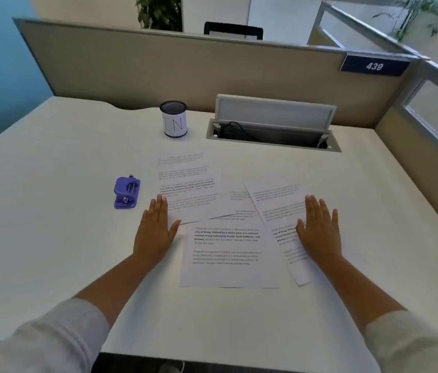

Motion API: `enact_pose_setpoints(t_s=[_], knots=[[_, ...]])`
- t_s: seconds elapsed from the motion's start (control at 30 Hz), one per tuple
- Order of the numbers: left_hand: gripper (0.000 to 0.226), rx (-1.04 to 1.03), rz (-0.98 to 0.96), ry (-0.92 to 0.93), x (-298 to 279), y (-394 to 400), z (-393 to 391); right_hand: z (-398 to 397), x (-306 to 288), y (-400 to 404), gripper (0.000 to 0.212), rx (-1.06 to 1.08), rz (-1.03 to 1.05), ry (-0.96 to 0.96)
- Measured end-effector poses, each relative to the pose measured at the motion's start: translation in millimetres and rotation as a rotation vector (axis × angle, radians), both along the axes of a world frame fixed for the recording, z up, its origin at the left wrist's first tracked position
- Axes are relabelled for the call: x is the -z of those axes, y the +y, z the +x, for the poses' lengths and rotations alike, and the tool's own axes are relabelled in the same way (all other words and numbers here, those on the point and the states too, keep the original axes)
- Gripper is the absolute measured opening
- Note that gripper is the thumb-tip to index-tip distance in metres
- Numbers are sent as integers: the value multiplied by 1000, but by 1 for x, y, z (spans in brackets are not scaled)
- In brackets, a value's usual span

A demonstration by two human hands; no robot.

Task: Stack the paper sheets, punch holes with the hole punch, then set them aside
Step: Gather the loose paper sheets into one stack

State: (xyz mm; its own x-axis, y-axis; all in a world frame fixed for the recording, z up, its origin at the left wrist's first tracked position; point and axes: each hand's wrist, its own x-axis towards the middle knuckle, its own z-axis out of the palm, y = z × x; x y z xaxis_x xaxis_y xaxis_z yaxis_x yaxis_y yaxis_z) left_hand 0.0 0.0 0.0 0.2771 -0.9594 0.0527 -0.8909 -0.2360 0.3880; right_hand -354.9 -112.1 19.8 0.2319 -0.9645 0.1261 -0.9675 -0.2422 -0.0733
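Several printed paper sheets lie spread and overlapping on the white desk. One sheet lies at the back left, one in front, one at the right. My left hand rests flat, fingers extended, at the left edge of the sheets. Flat on the right sheet lies my right hand. Neither hand grips anything. A purple hole punch stands on the desk, left of the papers and a little beyond my left hand.
A mesh pen cup labelled "IN" stands at the back. Right of it is an open cable tray with its lid up. Beige partition walls close the desk at the back and right.
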Motion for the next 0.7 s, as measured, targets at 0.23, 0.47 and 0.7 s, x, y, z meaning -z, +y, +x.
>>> enact_pose_setpoints(t_s=[0.23,0.47,0.7], knots=[[98,-29,68,-56,18,5,2,-2,18,12,66,55,165,33],[89,-31,78,-100,22,9,1,0,23,15,65,72,196,-10],[85,-34,64,-143,25,11,1,1,24,18,58,76,180,-36]])
